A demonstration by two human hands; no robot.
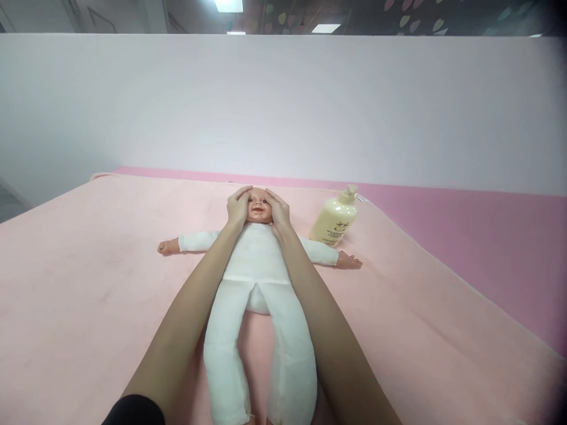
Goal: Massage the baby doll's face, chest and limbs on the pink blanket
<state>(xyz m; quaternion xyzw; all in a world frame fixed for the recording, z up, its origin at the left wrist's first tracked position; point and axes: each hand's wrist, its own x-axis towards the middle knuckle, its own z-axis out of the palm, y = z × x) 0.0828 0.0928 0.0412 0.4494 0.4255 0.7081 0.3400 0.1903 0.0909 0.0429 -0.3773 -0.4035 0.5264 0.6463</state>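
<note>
A baby doll (256,254) with a white cloth body lies on its back, its arms spread wide and its legs toward me. My left hand (238,208) cups one side of the doll's head, fingers together and curving over the temple toward the forehead. On the other side, my right hand (279,210) wraps the head in the same way, its thumb side near the doll's eye. The doll's face shows between both hands, while its ears are covered. Both forearms run alongside its body.
A pale yellow pump bottle (335,218) with dark print stands by the doll's arm at right. Under everything lies a light pink blanket (106,283) on a deeper pink surface (478,254). A white partition (283,106) rises behind.
</note>
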